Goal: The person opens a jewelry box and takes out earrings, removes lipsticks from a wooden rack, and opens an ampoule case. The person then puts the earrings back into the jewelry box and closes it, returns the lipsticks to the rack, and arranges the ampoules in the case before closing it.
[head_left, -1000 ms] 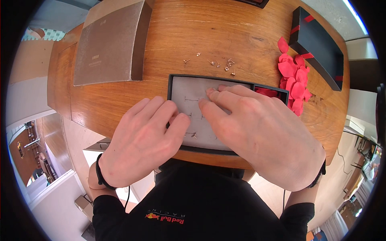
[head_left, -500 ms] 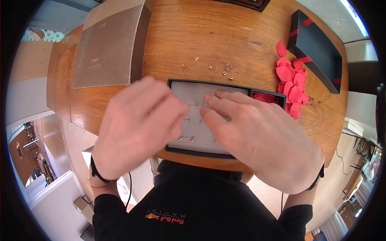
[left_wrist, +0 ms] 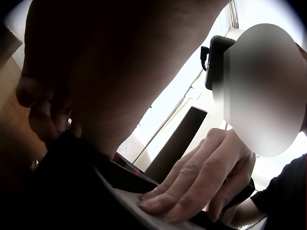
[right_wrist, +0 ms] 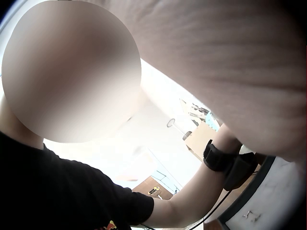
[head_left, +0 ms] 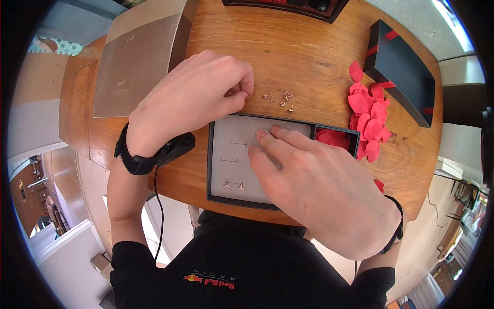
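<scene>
The left hand (head_left: 193, 90) is above the table behind the box, its thumb and curled index finger pinching a tiny metal stud (head_left: 249, 96), mostly hidden. A glint shows between its fingers in the left wrist view. Several small rose-gold studs (head_left: 283, 104) lie just right of it. A black-rimmed box (head_left: 210, 165) holds a grey pad (head_left: 231, 123) with short marked slits (head_left: 238, 143). Two studs (head_left: 241, 186) stand in the pad's near left part. The right hand (head_left: 327, 190) rests with extended fingers on the pad, covering its right part.
Red petals (head_left: 368, 116) lie on the wooden table (head_left: 221, 31) at the right, beside a black tray-like lid (head_left: 401, 72) with red bands. More petals fill the box's side compartment. A large brown box (head_left: 134, 62) stands at the left, and a dark frame (head_left: 337, 10) at the far edge.
The left hand has moved away from the box's left side, up to the loose studs. The right hand has stayed on the pad. Two studs show in the pad's near left part.
</scene>
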A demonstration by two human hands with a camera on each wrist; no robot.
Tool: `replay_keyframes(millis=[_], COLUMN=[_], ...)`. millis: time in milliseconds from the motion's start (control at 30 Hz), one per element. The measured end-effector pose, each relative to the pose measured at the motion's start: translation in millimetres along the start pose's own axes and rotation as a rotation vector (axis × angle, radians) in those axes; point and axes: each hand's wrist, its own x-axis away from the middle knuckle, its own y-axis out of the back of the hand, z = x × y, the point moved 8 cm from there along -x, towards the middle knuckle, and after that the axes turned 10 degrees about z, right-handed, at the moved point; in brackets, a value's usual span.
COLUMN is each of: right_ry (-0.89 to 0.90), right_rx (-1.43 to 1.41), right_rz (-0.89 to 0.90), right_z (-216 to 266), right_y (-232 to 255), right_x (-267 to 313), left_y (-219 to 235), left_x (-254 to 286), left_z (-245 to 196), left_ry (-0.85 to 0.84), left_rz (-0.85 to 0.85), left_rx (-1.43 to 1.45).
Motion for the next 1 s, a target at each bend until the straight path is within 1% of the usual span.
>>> replay_keyframes(millis=[67, 100, 167, 300, 367, 400, 467, 500, 533, 567, 600, 633, 667, 700, 733, 767, 833, 867, 900, 933, 1000], right_ry=[0.002, 0.002, 0.0, -0.004, -0.004, -0.003, -0.001, 0.003, 0.006, 0.029, 0.052, 0.053, 0.075, 0.1, 0.106, 0.103, 0.1, 0.074, 0.046, 0.046, 0.049], right_rx=[-0.024, -0.048, -0.04, -0.004, -0.02, -0.036, -0.05, -0.061, -0.066, -0.045, -0.023, -0.025, 0.006, 0.038, 0.038, 0.015, -0.004, -0.002, 0.001, 0.004, -0.02], right_rz=[-0.026, -0.054, -0.048, -0.06, -0.054, -0.048, -0.013, 0.022, 0.027, -0.021, -0.068, -0.064, -0.101, -0.139, -0.135, -0.099, -0.06, 0.015, 0.089, 0.09, 0.163], right_z=[0, 0, 1, 3, 2, 2, -1, -1, -3, -3, -3, -4, -2, 0, 3, 5, 8, 7, 6, 6, 5], right_y=[-1, 1, 2, 1, 1, 2, 5, 4, 2, 4, 7, 5, 8, 11, 11, 10, 7, 0, -6, -6, -11], right_x=[0, 0, 1, 0, 1, 1, 0, -2, -3, -3, -1, 0, 2, 3, 3, 4, 2, -1, -3, -3, -4], left_y=[-2, -2, -6, -3, 5, 7, 18, 13, 13, 14, 10, 3, -5, -7, -17, -26, -32, -35, -35, -35, -36], left_x=[-3, -5, -8, -4, 4, 9, 28, 37, 48, 59, 70, 78, 85, 92, 97, 100, 104, 105, 105, 104, 103], left_z=[-3, -2, -1, -2, -1, -4, -12, -16, -21, -26, -32, -43, -52, -57, -62, -65, -69, -70, -70, -69, -70], left_ry=[-0.006, -0.004, -0.018, -0.061, -0.069, -0.07, -0.019, -0.014, -0.027, -0.041, -0.038, -0.077, -0.116, -0.112, -0.113, -0.115, -0.097, -0.085, -0.085, -0.077, -0.071], left_rz=[0.06, 0.058, 0.071, 0.024, -0.066, -0.063, -0.198, -0.191, -0.279, -0.37, -0.369, -0.291, -0.216, -0.217, -0.127, -0.037, -0.011, 0.016, 0.013, 0.026, 0.036], left_rx=[-0.09, -0.091, -0.113, -0.134, -0.072, -0.07, -0.028, -0.023, 0.011, 0.044, 0.047, 0.023, -0.001, 0.003, -0.02, -0.042, -0.091, -0.144, -0.143, -0.138, -0.131])
